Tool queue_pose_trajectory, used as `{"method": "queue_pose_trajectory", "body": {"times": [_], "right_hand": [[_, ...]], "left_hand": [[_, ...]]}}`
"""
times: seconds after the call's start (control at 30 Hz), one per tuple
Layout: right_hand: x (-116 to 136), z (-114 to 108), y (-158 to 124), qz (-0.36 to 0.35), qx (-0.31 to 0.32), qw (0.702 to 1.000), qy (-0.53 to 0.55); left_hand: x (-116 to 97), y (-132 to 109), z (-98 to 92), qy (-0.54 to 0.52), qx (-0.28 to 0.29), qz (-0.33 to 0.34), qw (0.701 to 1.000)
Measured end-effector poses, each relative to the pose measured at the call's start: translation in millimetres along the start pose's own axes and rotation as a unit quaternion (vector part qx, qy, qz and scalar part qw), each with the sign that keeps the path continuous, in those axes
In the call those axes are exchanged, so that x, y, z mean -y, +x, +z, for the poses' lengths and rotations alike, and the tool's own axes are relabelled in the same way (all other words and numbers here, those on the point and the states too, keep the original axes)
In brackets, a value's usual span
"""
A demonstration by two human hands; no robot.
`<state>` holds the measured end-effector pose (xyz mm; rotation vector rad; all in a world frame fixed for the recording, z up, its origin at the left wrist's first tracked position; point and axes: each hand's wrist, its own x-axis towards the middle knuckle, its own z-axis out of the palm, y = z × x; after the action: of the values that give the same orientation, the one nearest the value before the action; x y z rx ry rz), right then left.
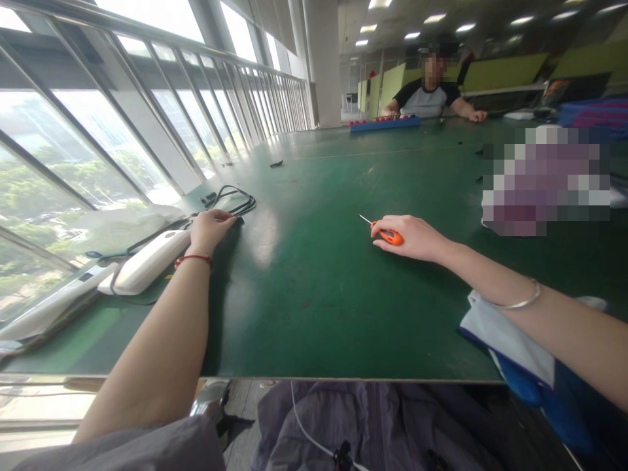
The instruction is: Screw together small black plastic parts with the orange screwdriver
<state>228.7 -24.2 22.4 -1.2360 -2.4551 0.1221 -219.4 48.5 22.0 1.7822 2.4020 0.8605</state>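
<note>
My right hand [409, 237] is closed around the handle of an orange and black screwdriver [391, 237]. The thin metal shaft points away and to the left, just over the green table. On the left side of the table, my left hand [212, 230] has its fingers pressed together at a small dark piece, too hidden to name. Right behind those fingers lies a looped black cable [238, 199]. Beside the left wrist, a long white device [147, 261] rests on the table with a dark cord around it.
The green table [314, 307] runs along a metal railing [161, 49] by the windows. A blue rack with red pieces [385, 123] stands at the far end, before a seated person [426, 98]. Blue and white cloth [515, 343] hangs at the right front edge. A small black scrap [277, 163] lies farther back.
</note>
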Motion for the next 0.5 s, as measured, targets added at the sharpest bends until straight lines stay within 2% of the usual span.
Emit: {"method": "queue_pose_trajectory", "body": {"times": [0.5], "right_hand": [[6.0, -2.1, 2.0, 0.008, 0.002, 1.000, -0.010]], "left_hand": [[-4.5, -3.3, -0.2, 0.000, 0.005, 0.005, 1.000]]}}
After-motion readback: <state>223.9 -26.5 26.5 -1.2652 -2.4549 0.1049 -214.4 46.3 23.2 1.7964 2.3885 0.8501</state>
